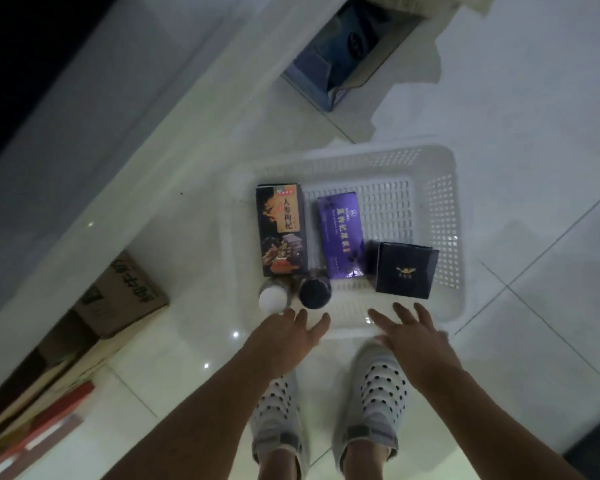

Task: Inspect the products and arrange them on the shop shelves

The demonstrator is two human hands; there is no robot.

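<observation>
Products [326, 251] for the shelves sit in a white perforated basket [442, 230] that stands on a pale tiled floor [534, 306]. Against the basket's left wall lies a tall dark box [281, 230] printed with Chinese characters and a food picture. Just beside it, toward the basket's middle, lies a purple box [342, 235]. A navy square box [406, 270] with a small gold emblem leans near the basket's right wall, touching or almost touching the purple box. At the basket's near left corner stand two bottles side by side: a white-capped bottle [272, 297] and a dark-capped bottle [315, 292].

Both arms reach toward the basket's near rim. The left hand [286, 336] is just short of the two bottles, fingers spread apart and gripping nothing. The right hand [413, 337] is over the near rim below the navy box, fingers likewise splayed and empty; motion blur hides whether it touches the rim.

On the near side of the basket a pair of white perforated clogs [374, 393] stands on the floor. Left of the basket lies a brown cardboard carton [125, 296], and beyond its far side a blue carton [340, 60].
</observation>
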